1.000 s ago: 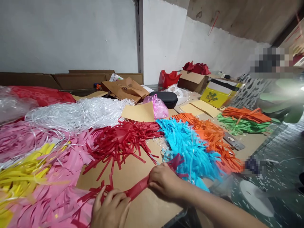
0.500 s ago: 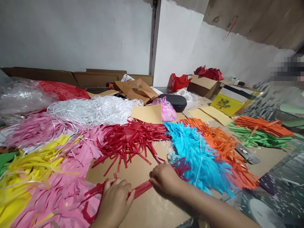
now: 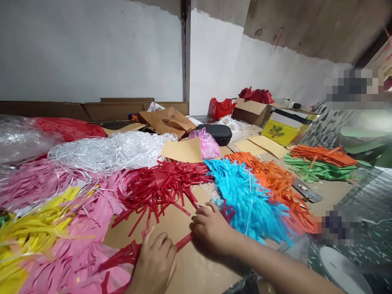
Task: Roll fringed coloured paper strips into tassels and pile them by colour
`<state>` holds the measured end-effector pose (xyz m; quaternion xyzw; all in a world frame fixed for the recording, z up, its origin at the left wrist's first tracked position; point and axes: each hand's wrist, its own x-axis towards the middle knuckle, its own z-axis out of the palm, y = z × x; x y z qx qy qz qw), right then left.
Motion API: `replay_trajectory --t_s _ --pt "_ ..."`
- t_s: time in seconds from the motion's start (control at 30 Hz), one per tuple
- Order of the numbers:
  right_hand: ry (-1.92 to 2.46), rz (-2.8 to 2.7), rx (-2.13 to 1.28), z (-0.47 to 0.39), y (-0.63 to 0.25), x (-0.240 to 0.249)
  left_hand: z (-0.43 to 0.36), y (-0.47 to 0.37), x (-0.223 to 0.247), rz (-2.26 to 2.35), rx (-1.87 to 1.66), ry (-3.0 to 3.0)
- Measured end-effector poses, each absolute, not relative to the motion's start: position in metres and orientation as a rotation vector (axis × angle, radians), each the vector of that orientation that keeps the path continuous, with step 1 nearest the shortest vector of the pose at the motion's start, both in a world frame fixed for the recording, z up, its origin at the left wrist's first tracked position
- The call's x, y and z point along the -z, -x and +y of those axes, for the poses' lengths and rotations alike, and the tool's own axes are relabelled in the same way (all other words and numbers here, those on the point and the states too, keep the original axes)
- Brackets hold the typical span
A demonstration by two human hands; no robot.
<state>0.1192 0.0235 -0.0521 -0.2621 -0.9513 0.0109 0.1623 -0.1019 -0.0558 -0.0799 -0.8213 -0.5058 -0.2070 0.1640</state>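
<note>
A twisted band of red fringed paper (image 3: 184,241) stretches between my hands, low over a brown cardboard sheet (image 3: 190,267). My left hand (image 3: 157,259) is curled over its left part, where loose red fringe (image 3: 122,256) spreads past the wrist. At the other end my right hand (image 3: 211,228) closes round the band, and darker red fringe (image 3: 227,211) sticks out beyond it. The palms and some fingertips are hidden. Just behind my hands lies a heap of red fringed paper (image 3: 165,179). Blue fringed paper (image 3: 245,200) is right of my right hand.
Pink fringe (image 3: 76,245) and yellow fringe (image 3: 36,220) cover the left side. White strands (image 3: 113,149) lie behind, near a black case (image 3: 219,134). Orange fringe (image 3: 275,175) and a metal piece (image 3: 307,190) are rightward. A person (image 3: 324,122) is at the far right.
The view has turned a little to the right. My left hand's fingers have lifted and shifted on the red band, and less of the band shows between my hands.
</note>
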Motion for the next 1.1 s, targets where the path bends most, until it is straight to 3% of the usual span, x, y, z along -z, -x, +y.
replay_trajectory --t_s 0.2,0.43,0.67,0.9,1.1 --pt "0.618 -2.782 0.177 0.001 -0.102 0.063 -0.063 0.111 0.094 -1.43 0.632 2.359" --pt "1.097 -2.712 -0.412 0.021 -0.124 0.062 -0.067 0.141 0.087 -1.565 0.773 2.49" --pt "1.188 -2.765 -0.45 0.036 -0.111 0.048 -0.064 0.137 0.083 -1.769 0.593 2.469" --pt "1.235 -2.747 -0.32 0.034 -0.11 0.046 -0.062 0.135 0.09 -1.722 0.673 2.408" --pt "0.563 -2.836 0.138 0.024 -0.115 0.057 -0.068 0.12 0.086 -1.495 0.739 2.385"
